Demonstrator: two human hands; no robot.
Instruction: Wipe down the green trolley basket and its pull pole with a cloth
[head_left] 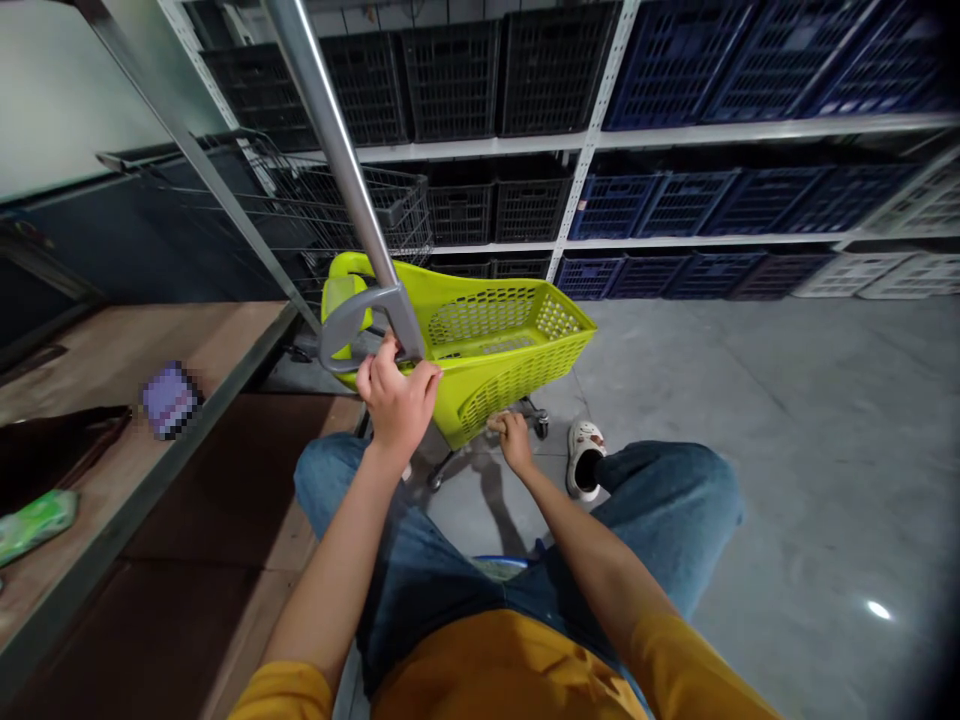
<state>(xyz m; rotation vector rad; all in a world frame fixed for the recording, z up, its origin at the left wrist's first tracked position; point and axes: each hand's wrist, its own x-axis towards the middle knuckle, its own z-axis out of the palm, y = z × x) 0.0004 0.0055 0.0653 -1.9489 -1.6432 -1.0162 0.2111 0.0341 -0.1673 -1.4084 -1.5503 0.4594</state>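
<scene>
A lime-green plastic shopping cart [517, 365] with perforated sides stands in front of me, between my knees. A thick metal pole and a grey looped handle bracket [352, 325] are at its near left end. My left hand [399, 395] is closed over the cart's rim beside the bracket, thumb along the edge. Below the basket's near side, my right hand [515, 442] is closed, with a small beige piece showing at its fingertips. What that piece is cannot be made out. Casters [540, 422] show under the cart.
Shelves with black crates [450, 85] and blue crates [675, 70] line the back. A wire cart [382, 205] stands behind the green one. On the left, a wooden shelf [247, 325] bears a blurred purple item [171, 400] and a green packet [37, 525]. Grey floor [810, 400] extends right.
</scene>
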